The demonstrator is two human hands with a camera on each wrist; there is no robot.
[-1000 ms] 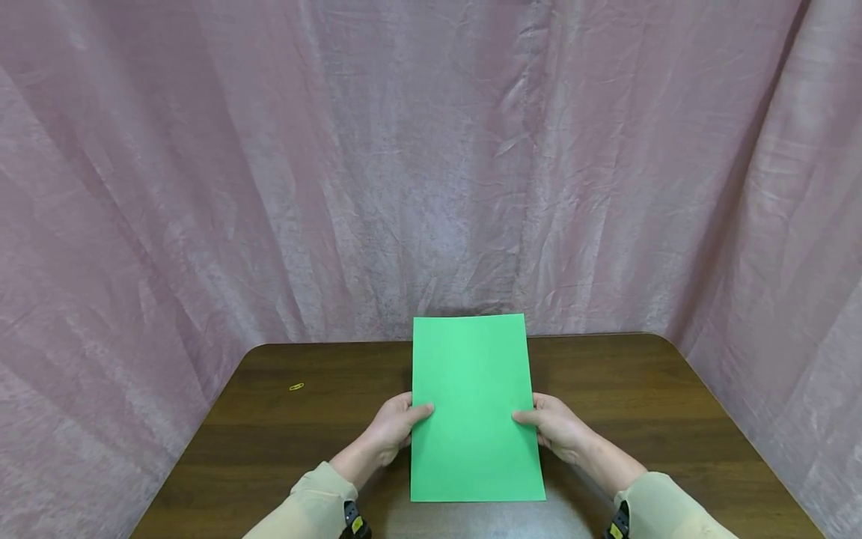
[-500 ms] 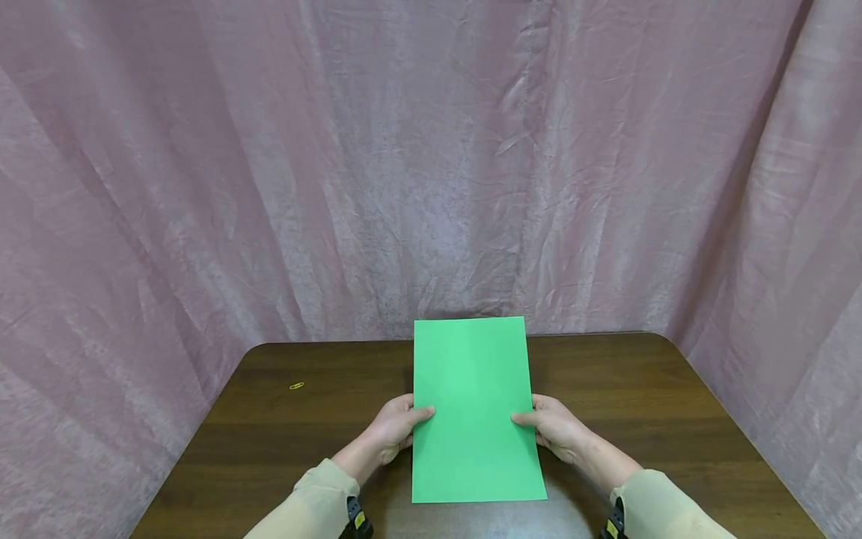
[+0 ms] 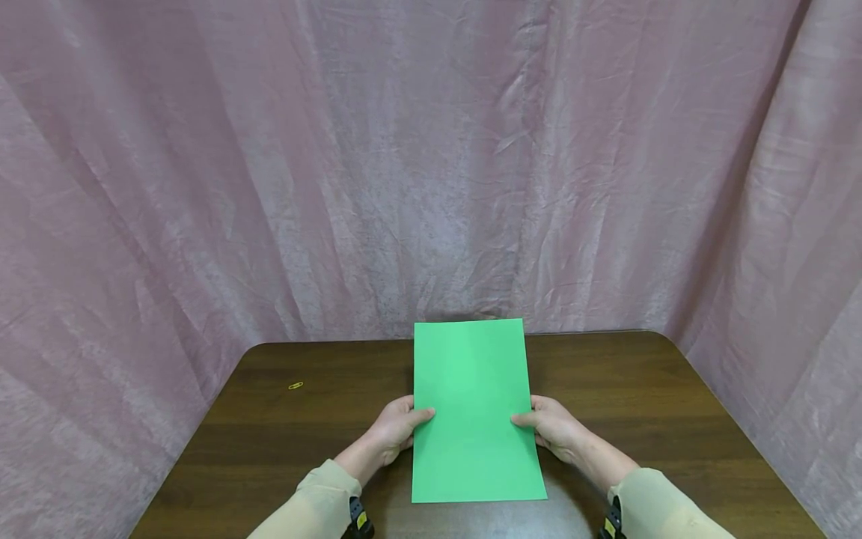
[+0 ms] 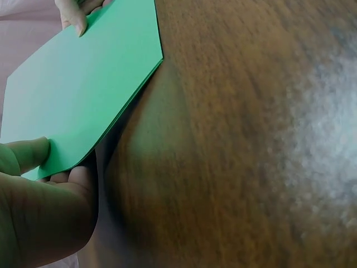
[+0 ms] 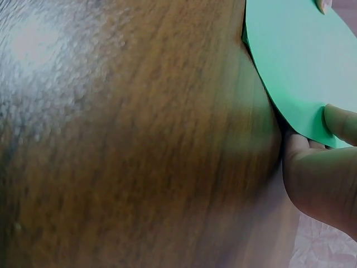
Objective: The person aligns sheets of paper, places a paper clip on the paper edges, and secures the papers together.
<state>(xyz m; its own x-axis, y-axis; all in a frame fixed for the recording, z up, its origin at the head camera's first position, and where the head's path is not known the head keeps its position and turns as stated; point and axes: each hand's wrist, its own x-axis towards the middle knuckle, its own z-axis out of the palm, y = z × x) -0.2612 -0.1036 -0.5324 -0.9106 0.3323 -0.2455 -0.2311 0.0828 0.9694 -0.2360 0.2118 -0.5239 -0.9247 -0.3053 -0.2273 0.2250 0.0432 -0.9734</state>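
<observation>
Between my two hands is a sheet of green paper (image 3: 474,412), standing lengthwise away from me. My left hand (image 3: 392,430) pinches its left edge, thumb on top and fingers underneath. On the opposite edge my right hand (image 3: 557,430) grips it the same way. In the left wrist view the green paper (image 4: 89,84) bends slightly near the thumb, and its near edge looks like more than one layer. The right wrist view has the paper (image 5: 295,67) raised a little above the table at my fingers. Most of the fingers are hidden beneath it.
A yellow paper clip (image 3: 295,385) lies on the brown wooden table (image 3: 303,442), to the far left of the paper. Behind the table's back edge hangs a pink curtain (image 3: 431,165), which also runs along both sides.
Both hands keep their hold on the green paper. Its far edge has sunk slightly toward me in the head view; otherwise things look the same.
</observation>
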